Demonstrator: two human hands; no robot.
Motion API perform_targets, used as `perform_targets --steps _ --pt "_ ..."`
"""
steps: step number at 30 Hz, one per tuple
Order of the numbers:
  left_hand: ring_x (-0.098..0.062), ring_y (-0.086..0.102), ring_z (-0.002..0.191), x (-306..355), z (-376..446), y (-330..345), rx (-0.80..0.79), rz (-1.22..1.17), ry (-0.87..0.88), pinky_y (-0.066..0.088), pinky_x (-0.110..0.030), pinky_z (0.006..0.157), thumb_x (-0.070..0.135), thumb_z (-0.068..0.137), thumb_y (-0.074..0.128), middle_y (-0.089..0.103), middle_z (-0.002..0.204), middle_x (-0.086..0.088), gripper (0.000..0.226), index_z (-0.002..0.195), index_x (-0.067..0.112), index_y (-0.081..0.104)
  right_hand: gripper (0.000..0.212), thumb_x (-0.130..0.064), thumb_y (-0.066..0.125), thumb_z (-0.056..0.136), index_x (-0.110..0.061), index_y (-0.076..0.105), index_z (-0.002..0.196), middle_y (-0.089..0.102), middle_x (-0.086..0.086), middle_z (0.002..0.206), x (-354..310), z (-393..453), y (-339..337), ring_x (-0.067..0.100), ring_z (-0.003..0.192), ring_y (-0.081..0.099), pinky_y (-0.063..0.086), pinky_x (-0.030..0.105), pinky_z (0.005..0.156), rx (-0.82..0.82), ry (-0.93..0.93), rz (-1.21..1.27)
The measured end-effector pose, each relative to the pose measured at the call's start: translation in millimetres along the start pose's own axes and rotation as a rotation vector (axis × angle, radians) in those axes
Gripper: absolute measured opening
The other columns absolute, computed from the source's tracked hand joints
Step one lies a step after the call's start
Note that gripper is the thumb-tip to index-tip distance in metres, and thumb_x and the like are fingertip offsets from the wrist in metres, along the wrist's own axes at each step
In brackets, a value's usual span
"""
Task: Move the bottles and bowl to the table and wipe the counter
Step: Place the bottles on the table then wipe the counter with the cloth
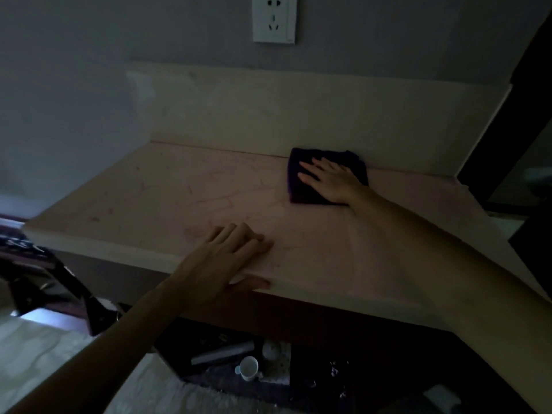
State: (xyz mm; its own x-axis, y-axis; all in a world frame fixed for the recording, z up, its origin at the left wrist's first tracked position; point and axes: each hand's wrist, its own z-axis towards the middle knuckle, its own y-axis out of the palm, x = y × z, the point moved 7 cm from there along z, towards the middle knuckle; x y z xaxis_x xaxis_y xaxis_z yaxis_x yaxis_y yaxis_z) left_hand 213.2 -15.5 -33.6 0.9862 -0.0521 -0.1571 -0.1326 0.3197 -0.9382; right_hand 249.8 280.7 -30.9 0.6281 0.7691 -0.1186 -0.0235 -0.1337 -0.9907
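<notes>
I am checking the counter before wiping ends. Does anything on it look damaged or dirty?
Yes. The counter carries faint reddish scribble-like marks and small dark specks, mostly left of the dark cloth under the right hand. The left hand rests at the front edge.

Head camera looks down, close over the counter [209, 186].

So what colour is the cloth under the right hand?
Dark purple cloth, seen in the dim head view.
</notes>
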Motion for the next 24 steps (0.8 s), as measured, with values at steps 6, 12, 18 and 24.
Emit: perform_targets --steps 6,12,18,24 --pt "-0.022 0.054 0.106 2 -1 -3 0.013 -0.01 -0.03 0.04 -0.032 0.085 0.072 0.091 0.033 0.054 0.124 0.0 0.069 0.134 0.021 0.053 0.071 -0.074 0.009 0.09 -0.043 0.009 0.153 0.003 -0.009 0.164 -29 -71 9 0.015 0.152 0.001 0.001 0.045 0.122 0.01 -0.05 -0.009" --pt "-0.023 0.054 0.103 1 -1 -7 0.049 -0.064 -0.037 0.044 -0.036 0.084 0.075 0.089 0.031 0.051 0.118 0.0 0.071 0.127 0.02 0.054 0.075 -0.076 0.002 0.085 -0.045 0.007 0.152 0.0 -0.014 0.164 -66 -194 24 0.009 0.151 -0.003 0.002 0.045 0.123 0.063 -0.106 -0.004" --pt "-0.025 0.054 0.103 3 -2 -3 0.076 -0.012 0.016 0.044 -0.037 0.084 0.072 0.091 0.03 0.054 0.118 -0.003 0.07 0.125 0.017 0.055 0.066 -0.073 0.008 0.09 -0.048 0.009 0.151 0.001 -0.018 0.163 -68 -204 22 0.004 0.15 -0.002 0.003 0.042 0.122 0.057 -0.079 -0.007" --pt "-0.023 0.053 0.103 3 -3 -2 0.1 -0.069 0.021 0.043 -0.037 0.085 0.074 0.091 0.024 0.056 0.121 -0.001 0.073 0.126 0.019 0.056 0.064 -0.073 0.012 0.091 -0.049 0.013 0.15 0.006 -0.014 0.164 -47 -91 13 0.01 0.151 0.002 0.005 0.043 0.121 0.025 0.005 0.0"
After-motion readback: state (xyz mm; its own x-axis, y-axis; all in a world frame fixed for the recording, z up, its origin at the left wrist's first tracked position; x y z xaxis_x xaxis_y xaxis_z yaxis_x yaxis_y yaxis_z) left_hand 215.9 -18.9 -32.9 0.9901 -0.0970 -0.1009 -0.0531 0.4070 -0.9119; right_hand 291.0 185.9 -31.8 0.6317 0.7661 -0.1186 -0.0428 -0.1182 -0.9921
